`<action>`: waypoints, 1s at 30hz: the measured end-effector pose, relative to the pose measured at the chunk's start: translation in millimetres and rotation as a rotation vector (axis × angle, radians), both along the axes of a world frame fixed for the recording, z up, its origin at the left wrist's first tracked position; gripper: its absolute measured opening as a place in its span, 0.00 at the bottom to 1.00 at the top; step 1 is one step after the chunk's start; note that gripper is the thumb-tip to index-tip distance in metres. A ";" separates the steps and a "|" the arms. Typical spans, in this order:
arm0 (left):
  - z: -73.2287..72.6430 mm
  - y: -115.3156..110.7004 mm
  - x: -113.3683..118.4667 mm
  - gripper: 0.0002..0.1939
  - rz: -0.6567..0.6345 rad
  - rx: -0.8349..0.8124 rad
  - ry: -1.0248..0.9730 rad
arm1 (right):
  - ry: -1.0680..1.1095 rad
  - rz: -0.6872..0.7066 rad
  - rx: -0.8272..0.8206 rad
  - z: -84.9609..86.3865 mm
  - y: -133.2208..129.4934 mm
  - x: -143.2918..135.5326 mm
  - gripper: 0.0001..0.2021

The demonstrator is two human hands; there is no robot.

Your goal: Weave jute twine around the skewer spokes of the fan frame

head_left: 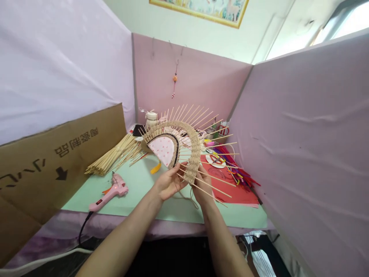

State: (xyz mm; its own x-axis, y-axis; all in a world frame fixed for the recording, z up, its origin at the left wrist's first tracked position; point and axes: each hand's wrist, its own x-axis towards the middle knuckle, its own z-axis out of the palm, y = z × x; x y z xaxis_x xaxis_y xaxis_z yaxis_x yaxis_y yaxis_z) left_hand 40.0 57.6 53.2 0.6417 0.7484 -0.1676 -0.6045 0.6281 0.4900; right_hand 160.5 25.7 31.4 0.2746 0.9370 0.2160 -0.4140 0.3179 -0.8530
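Held up over the table is a woven fan (193,148) of thin wooden sticks spread like rays, with a wide band of twine worked through them. Its inner half-round (164,151) is pale pink with spots, edged by a dark cord and a twine strip. My left hand (172,182) grips the fan near its lower inner edge, thumb on top. At the lower end of the woven band, my right hand (204,184) closes on the sticks, its fingers partly hidden behind them. A loose strand of twine (190,198) hangs below, between my hands.
A pink glue gun (111,192) lies at the left, its cord over the table edge. Behind it are a bundle of sticks (112,156) and a cardboard panel (66,154). Red sheets (227,188), scissors (216,159) and coloured pipe cleaners (242,175) lie at the right.
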 end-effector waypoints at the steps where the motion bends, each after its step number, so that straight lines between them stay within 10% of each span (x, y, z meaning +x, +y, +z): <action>1: -0.5 1.8 -0.5 0.12 -0.040 0.019 -0.004 | -0.005 -0.007 -0.001 -1.2 0.5 1.2 0.15; 30: -26.6 18.5 13.0 0.03 -0.145 0.211 -0.132 | -0.326 -0.357 -0.017 -39.4 -37.4 12.8 0.11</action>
